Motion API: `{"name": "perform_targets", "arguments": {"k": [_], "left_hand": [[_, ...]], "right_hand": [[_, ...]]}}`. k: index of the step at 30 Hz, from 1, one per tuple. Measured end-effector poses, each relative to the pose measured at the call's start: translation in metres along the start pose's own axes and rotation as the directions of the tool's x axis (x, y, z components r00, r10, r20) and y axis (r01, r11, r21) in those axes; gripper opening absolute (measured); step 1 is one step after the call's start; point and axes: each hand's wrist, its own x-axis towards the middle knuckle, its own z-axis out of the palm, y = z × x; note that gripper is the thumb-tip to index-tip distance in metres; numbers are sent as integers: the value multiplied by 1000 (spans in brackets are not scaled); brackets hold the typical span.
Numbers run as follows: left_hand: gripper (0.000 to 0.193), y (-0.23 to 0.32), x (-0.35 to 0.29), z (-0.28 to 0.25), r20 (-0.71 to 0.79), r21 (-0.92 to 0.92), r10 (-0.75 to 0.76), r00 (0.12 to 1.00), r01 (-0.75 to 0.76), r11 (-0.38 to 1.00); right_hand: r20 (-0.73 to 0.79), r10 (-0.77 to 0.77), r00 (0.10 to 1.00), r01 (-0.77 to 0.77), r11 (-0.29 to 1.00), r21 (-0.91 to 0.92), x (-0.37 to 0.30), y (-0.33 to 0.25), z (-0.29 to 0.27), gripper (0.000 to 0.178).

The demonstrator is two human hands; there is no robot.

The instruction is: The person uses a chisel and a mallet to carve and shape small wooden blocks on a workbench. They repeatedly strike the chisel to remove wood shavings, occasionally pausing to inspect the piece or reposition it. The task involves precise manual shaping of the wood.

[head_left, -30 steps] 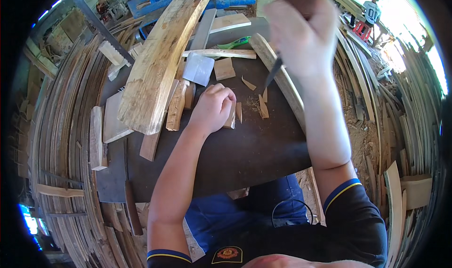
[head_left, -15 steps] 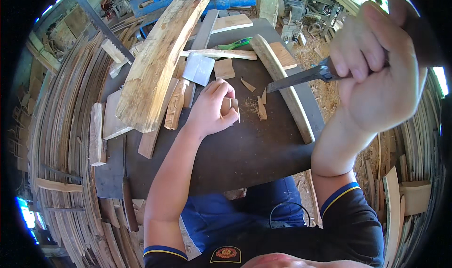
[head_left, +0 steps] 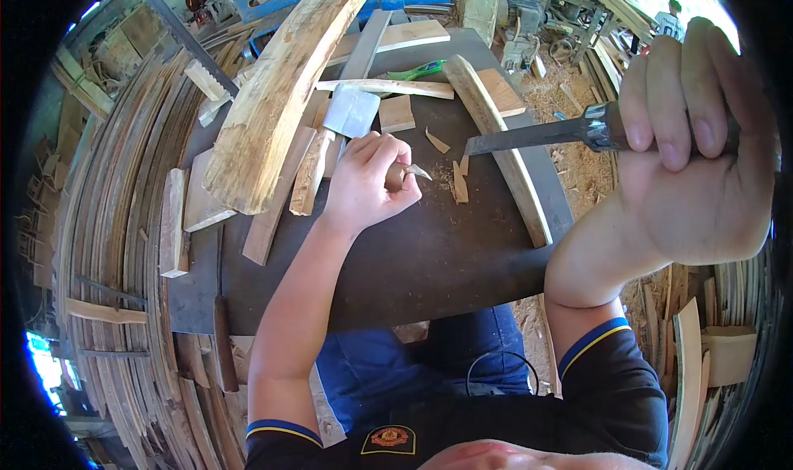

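Observation:
My left hand (head_left: 369, 182) is closed round a small piece of wood (head_left: 397, 178), and its pale pointed end sticks out past the fingertips. Most of that piece is hidden by the fingers. Raised at the right, my right hand (head_left: 690, 131) grips the handle of a chisel (head_left: 529, 135). Its flat steel blade points left, apart from the small piece, and in the picture crosses a curved wooden bar (head_left: 500, 152). Wood shavings (head_left: 459, 181) lie on the dark tabletop (head_left: 413, 263) between blade and left hand.
Left of my hand lie a tool with a square grey head (head_left: 351, 111) and wooden handle, and a long thick plank (head_left: 281, 106). A square block (head_left: 396, 113) and a green-handled tool (head_left: 417, 71) are farther back. Stacked strips (head_left: 124, 189) stand left. A person (head_left: 670, 21) is far right.
My right hand has turned and shifted right, its chisel now nearer level. The small wooden piece has turned in my left hand, so a pointed end shows instead of a flat one.

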Motion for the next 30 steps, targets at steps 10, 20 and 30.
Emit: {"name": "perform_targets", "arguments": {"k": [10,20,30], "left_hand": [[16,-3,0,-3,-44,46,6,999,-4,999],[58,1,-2,-1,-4,-31,11,1000,-11,999],[65,6,-10,8,63,-94,-154,986,159,983]], "right_hand": [[-22,-5,1000,5,1000,-1,-4,0,6,13],[-39,16,999,-16,1000,-10,-3,9,16,13],[-116,94,989,-100,994,-39,-15,50,48,13]]}}
